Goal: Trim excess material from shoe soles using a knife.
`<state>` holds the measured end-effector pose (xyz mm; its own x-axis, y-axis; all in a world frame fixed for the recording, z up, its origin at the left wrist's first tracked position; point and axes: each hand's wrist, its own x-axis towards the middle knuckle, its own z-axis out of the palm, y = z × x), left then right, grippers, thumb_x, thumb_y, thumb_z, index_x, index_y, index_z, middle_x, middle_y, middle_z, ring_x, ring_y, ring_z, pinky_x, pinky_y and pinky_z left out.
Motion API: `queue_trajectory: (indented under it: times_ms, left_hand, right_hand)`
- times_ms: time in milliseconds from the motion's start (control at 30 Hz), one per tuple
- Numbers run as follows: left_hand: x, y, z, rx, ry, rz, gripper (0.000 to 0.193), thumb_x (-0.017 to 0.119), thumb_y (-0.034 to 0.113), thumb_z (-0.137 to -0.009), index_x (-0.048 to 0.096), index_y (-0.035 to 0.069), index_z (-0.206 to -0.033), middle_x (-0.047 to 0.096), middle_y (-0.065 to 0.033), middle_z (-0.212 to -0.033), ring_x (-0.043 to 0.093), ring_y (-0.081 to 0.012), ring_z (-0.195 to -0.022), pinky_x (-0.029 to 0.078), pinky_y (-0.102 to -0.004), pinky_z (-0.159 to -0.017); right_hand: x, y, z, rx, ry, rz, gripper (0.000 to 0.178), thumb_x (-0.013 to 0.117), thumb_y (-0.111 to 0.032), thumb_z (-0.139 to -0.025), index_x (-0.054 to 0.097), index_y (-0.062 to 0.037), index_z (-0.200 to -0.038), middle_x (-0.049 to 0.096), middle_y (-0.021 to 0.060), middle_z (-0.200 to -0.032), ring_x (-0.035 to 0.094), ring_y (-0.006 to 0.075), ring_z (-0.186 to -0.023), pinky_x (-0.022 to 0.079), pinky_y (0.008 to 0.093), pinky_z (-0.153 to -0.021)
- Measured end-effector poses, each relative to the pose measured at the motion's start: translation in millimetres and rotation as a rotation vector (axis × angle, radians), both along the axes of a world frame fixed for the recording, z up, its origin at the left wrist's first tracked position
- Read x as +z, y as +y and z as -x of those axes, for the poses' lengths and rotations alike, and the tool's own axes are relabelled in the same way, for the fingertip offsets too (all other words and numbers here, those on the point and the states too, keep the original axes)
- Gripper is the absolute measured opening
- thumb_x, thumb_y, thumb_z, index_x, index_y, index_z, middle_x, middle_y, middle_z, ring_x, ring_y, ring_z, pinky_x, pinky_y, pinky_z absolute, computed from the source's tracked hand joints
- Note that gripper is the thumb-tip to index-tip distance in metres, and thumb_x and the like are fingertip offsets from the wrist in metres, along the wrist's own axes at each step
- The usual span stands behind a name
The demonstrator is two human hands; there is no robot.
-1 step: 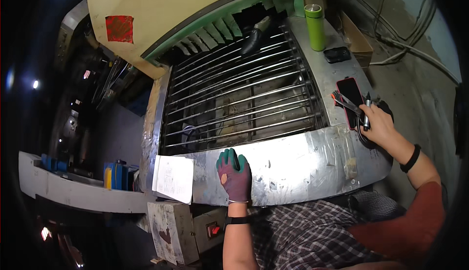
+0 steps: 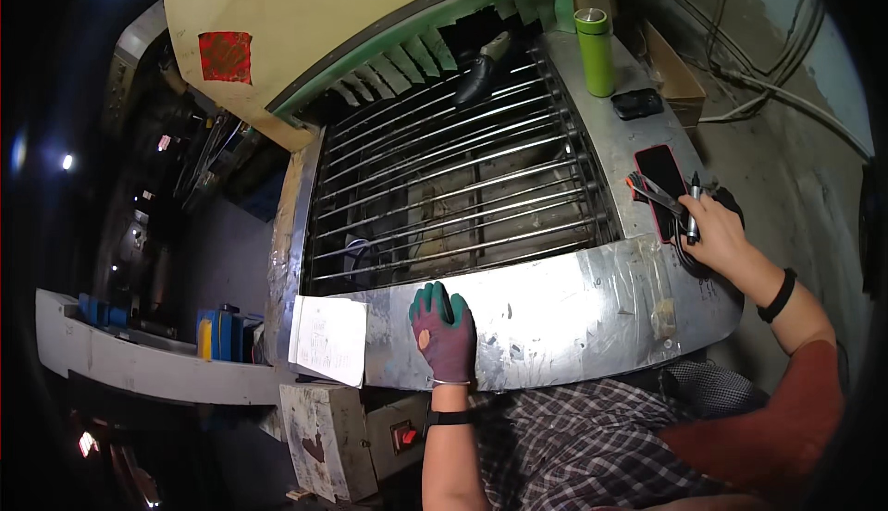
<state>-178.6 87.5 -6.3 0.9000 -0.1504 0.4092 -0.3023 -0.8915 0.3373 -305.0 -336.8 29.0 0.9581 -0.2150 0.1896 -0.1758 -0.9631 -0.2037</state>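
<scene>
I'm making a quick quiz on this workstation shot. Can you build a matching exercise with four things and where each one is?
Things:
1. left hand
2. right hand
3. green bottle
4. black shoe

Places:
A. far end of the roller bars, under the green flaps
B. gloved, flat on the metal front plate
C. upright on the far right metal ledge
D. bare, holding a pen by the red phone

Pairs: 1-B, 2-D, 3-C, 4-A

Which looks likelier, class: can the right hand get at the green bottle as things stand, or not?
Probably yes. The right hand holds a pen and the green bottle stands farther back on the same metal ledge, with only a small black item between.
</scene>
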Motion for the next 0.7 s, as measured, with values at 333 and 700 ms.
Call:
queue_trajectory:
  times_ms: [333,700]
  left_hand:
    - [-5,-4,1,-0.016,-0.004,0.008,0.037,0.058,0.025,-0.086,0.061,0.0,-0.114,0.058,-0.0204,-0.12,0.051,-0.0371,-0.116,0.034,-0.0463,-0.104]
    - [5,1,5,-0.014,-0.061,-0.005,0.036,0.056,0.02,-0.087,0.059,-0.002,-0.114,0.058,-0.0224,-0.117,0.051,-0.0393,-0.113,0.036,-0.0467,-0.102]
  right_hand:
    - [12,-16,-11,0.025,-0.02,0.032,0.054,0.074,-0.02,-0.068,0.052,-0.0088,-0.116,0.056,0.0139,-0.091,0.059,0.0333,-0.086,0.049,0.0424,-0.073]
    - [-32,11,86,0.386,0.014,-0.112,0.058,0.069,-0.017,-0.065,0.054,-0.0057,-0.119,0.055,0.0215,-0.104,0.054,0.0399,-0.088,0.044,0.0469,-0.074]
